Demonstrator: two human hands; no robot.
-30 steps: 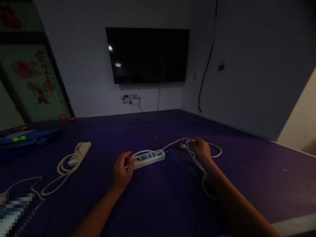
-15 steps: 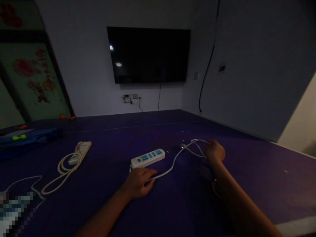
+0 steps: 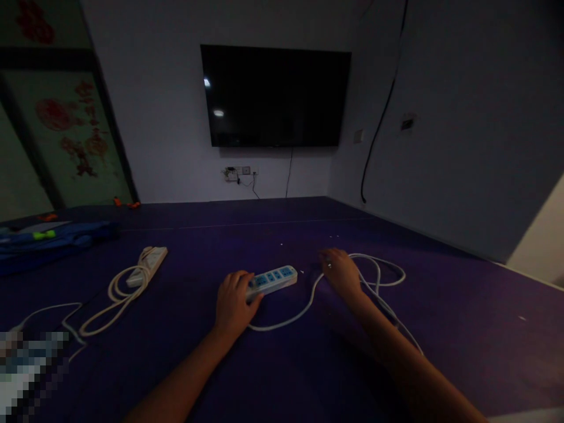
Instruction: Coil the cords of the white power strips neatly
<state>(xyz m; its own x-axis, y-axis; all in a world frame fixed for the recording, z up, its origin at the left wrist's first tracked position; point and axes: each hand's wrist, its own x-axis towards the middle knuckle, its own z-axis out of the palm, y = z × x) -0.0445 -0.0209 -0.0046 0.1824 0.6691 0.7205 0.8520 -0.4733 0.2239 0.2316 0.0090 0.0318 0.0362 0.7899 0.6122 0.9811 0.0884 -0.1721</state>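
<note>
A white power strip (image 3: 275, 281) with blue socket faces lies on the purple surface. My left hand (image 3: 233, 299) is closed around its near left end, fingers over the top and thumb at the front side. A white cable (image 3: 282, 325) curves along the surface from near my left hand to beneath my right hand (image 3: 342, 275). That hand is low over the plug, of which only a metallic glint (image 3: 329, 265) shows; its fingers are smeared, so their grip is unclear. More of the cable lies in loose loops (image 3: 390, 284) to the right of my right hand.
At left lies a second power strip (image 3: 155, 262) with its coiled cable (image 3: 115, 291). Behind it is blue cloth (image 3: 79, 238) with a yellow-green item on top. A television (image 3: 277, 97) hangs on the far wall; a black cable (image 3: 379, 126) dangles at right.
My left hand has shifted from the cable onto the power strip's end. My right hand has let go of the raised cable and moved left to the plug; the loops now lie down.
</note>
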